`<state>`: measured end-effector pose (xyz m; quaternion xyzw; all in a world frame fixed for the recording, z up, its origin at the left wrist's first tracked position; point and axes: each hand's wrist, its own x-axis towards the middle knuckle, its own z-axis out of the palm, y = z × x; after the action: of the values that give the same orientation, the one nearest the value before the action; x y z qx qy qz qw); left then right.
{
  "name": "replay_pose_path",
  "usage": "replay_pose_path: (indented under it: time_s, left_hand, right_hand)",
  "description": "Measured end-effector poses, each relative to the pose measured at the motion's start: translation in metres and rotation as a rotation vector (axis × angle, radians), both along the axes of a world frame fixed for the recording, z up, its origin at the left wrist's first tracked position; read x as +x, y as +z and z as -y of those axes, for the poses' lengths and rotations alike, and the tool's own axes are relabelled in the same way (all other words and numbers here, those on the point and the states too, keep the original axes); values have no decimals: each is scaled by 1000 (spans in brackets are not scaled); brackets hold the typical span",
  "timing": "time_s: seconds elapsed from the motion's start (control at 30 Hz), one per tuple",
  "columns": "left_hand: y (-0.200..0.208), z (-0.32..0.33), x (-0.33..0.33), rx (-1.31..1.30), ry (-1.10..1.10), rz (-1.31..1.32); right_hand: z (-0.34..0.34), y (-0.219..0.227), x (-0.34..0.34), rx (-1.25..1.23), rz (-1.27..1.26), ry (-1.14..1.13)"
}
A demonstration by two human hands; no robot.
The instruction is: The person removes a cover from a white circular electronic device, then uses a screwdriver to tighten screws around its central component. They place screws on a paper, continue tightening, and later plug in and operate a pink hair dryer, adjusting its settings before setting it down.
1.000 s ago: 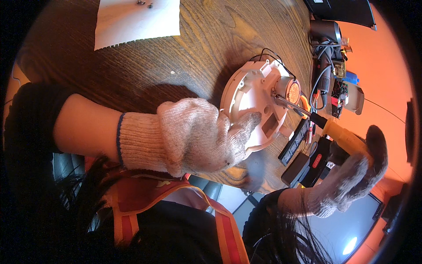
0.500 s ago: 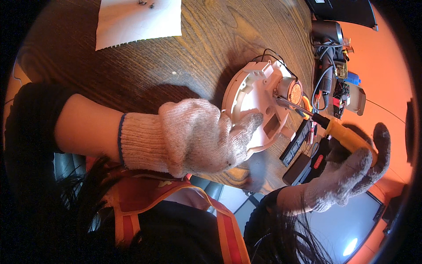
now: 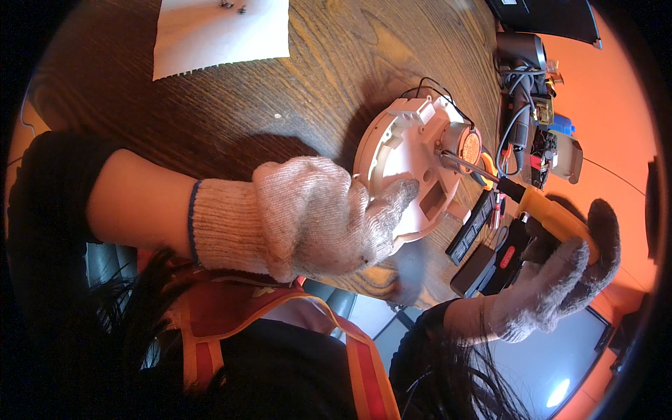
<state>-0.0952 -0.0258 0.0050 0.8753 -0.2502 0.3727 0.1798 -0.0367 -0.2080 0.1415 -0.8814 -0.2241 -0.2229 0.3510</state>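
My left hand [image 3: 315, 213], in a knitted work glove, grips the near rim of a round white plastic device [image 3: 413, 150] lying on the wooden table [image 3: 350, 56]. Its inside faces up, with a copper-coloured motor part [image 3: 467, 145] and black wires showing. My right hand [image 3: 560, 280], also gloved, is closed around the yellow handle of a screwdriver [image 3: 542, 210]. The metal shaft reaches left and its tip touches the device next to the copper part.
A white sheet of paper [image 3: 217, 31] with a few small dark screws lies at the far left of the table. Black tools, cables and a small electronics board [image 3: 528, 105] crowd the right side. Black flat parts [image 3: 483, 238] lie near the table's front edge.
The right hand has shifted slightly and the screwdriver tip stays at the copper part. The left hand keeps its hold on the device.
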Motion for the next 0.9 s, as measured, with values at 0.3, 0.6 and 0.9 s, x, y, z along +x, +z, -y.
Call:
replay_pose_path:
  time_s: [0.3, 0.6, 0.9]
  left_hand:
    - [-5, 0, -4, -17, -43, -70]
    - [-3, -2, -3, -14, -65, -105]
    - [6, -8, -7, -78, -183, -207]
  right_hand:
    - [-11, -2, 1, 46, 22, -211]
    - [-11, -2, -1, -42, 225, -251]
    - [12, -9, -4, 113, 239, -372]
